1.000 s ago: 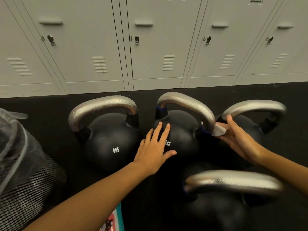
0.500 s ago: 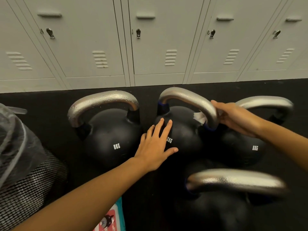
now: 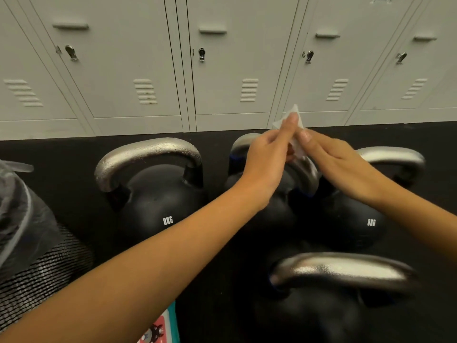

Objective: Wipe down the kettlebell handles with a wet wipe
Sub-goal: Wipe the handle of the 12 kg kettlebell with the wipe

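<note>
Right of frame centre, my left hand point(image 3: 265, 157) and right hand point(image 3: 338, 159) pinch the small white wet wipe point(image 3: 293, 120) above the middle kettlebell's silver steel handle point(image 3: 305, 174), other handles seemingly remaining.

Setting: a gym locker room or changing area. A row of pale grey metal lockers point(image 3: 138, 70) is seen along the far wall, each door fitted with a keyed latch point(image 3: 71, 53), a louvred vent point(image 3: 145, 91) and a raised label holder point(image 3: 212, 30). The floor point(image 3: 61, 164) is covered in black rubber matting of the kind laid in weight areas. Four black kettlebells with bare steel handles are grouped on it; "8KG" is printed on the left kettlebell point(image 3: 158, 206) and the right kettlebell point(image 3: 356, 219).
</note>
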{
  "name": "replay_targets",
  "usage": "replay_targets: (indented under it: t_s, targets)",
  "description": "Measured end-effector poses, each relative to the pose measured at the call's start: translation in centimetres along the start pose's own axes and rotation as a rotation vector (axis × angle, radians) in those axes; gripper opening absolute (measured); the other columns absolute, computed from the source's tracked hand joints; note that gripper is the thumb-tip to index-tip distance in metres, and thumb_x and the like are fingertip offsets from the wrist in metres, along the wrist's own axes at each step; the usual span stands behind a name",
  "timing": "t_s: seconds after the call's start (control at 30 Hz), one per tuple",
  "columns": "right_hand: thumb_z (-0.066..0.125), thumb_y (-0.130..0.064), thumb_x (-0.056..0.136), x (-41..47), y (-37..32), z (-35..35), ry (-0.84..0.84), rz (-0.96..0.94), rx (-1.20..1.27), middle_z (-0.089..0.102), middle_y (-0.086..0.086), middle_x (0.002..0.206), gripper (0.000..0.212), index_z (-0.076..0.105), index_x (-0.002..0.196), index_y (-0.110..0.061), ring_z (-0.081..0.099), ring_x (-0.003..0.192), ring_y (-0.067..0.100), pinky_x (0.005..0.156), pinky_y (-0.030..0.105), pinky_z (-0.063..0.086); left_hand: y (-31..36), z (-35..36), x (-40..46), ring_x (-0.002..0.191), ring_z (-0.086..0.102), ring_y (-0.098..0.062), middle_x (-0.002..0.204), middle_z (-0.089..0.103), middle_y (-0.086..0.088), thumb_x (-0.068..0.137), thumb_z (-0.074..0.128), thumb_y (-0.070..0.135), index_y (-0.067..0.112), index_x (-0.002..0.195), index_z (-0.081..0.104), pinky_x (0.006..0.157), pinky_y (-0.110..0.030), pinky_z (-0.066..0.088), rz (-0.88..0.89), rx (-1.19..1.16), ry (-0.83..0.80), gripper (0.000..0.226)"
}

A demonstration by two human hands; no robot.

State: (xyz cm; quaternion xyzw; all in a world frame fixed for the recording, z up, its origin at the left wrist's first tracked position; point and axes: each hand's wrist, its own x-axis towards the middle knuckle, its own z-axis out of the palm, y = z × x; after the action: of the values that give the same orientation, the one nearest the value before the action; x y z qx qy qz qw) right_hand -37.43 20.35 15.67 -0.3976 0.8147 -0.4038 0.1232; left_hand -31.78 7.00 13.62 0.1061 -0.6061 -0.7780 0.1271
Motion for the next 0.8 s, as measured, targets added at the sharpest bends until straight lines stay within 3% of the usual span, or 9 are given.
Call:
replay_targets:
  t_s: [0.1,0.17,0.23,0.3,0.47,0.6,0.7,0.73,0.8]
  targets:
    - [0.031,-0.045,0.102,-0.3,0.1,0.1,-0.059,-0.021,-0.011,0.043,-0.026,0.146,0.047,0.034,0.148,-0.039,0.034,0.133,-0.016,0.106,0.003,0.026,0.4,-0.2,0.0,0.101,0.068,-0.021,0.109,0.069,-0.011,0.096,0.053,0.037,0.007,0.113,0.064,0.093,-0.038,0.053,-0.099,-0.112,0.04,0.036]
    - [0.037,-0.042,0.101,-0.5,0.4,0.1,-0.033,-0.017,0.021,0.051,-0.018,0.143,0.047,0.032,0.148,-0.041,0.044,0.13,-0.008,0.108,0.013,0.034,0.2,-0.4,-0.1,0.101,0.068,-0.021,0.109,0.069,-0.012,0.097,0.054,0.028,0.004,0.116,0.062,0.09,-0.037,0.055,-0.126,-0.174,0.038,0.031]
    - [0.043,-0.035,0.101,-0.4,0.7,0.0,0.054,-0.01,0.089,0.065,-0.007,0.124,0.044,0.036,0.145,-0.038,0.06,0.114,0.003,0.099,0.02,0.045,0.1,-0.8,-0.4,0.093,0.069,-0.019,0.096,0.07,-0.007,0.098,0.053,0.019,0.005,0.109,0.062,0.087,-0.036,0.056,-0.14,-0.222,0.044,0.021]
    - [0.049,-0.027,0.101,0.0,1.0,-0.4,0.128,0.013,0.168,0.066,-0.003,0.116,0.041,0.043,0.141,-0.033,0.065,0.102,0.005,0.094,0.02,0.048,-0.2,-1.2,-0.6,0.09,0.068,-0.017,0.088,0.067,-0.003,0.098,0.052,0.015,0.006,0.106,0.063,0.085,-0.035,0.057,-0.147,-0.201,0.038,0.016]
    - [0.055,-0.009,0.097,0.7,1.9,-0.4,0.117,0.053,0.343,0.074,0.0,0.111,0.034,0.058,0.13,-0.017,0.069,0.104,0.013,0.095,0.025,0.052,-0.6,-1.3,-0.3,0.097,0.068,-0.019,0.09,0.066,-0.003,0.098,0.052,0.013,0.009,0.098,0.063,0.085,-0.034,0.056,-0.183,-0.133,-0.016,0.011]
    - [0.057,-0.006,0.095,0.3,1.1,-0.3,0.107,-0.036,0.226,0.068,-0.007,0.12,0.038,0.056,0.133,-0.013,0.064,0.113,0.007,0.097,0.02,0.049,0.2,-0.8,0.3,0.091,0.069,-0.02,0.093,0.068,-0.008,0.096,0.057,0.025,0.004,0.105,0.061,0.084,-0.036,0.057,-0.169,-0.145,0.03,0.023]
    - [0.057,-0.008,0.096,0.2,0.7,-0.6,0.082,-0.063,0.1,0.068,-0.027,0.095,0.04,0.054,0.136,-0.013,0.063,0.104,-0.003,0.101,0.021,0.046,0.3,-0.7,0.7,0.098,0.068,-0.021,0.099,0.069,-0.01,0.093,0.062,0.028,0.001,0.109,0.061,0.084,-0.033,0.057,-0.16,-0.113,0.05,0.031]
    - [0.057,-0.009,0.097,0.1,0.6,-0.6,0.077,-0.065,0.078,0.068,-0.026,0.09,0.041,0.053,0.137,-0.015,0.064,0.102,-0.003,0.102,0.023,0.046,0.3,-0.7,0.8,0.098,0.068,-0.022,0.1,0.069,-0.01,0.092,0.063,0.026,0.001,0.11,0.061,0.084,-0.033,0.057,-0.16,-0.126,0.049,0.031]
    - [0.057,-0.014,0.098,0.0,0.6,-0.6,0.089,-0.076,0.073,0.073,-0.004,0.104,0.042,0.052,0.139,-0.02,0.065,0.109,0.011,0.104,0.034,0.048,0.5,-0.5,0.8,0.093,0.069,-0.02,0.1,0.068,-0.011,0.091,0.064,0.022,0.001,0.111,0.057,0.085,-0.034,0.057,-0.164,-0.181,0.04,0.029]
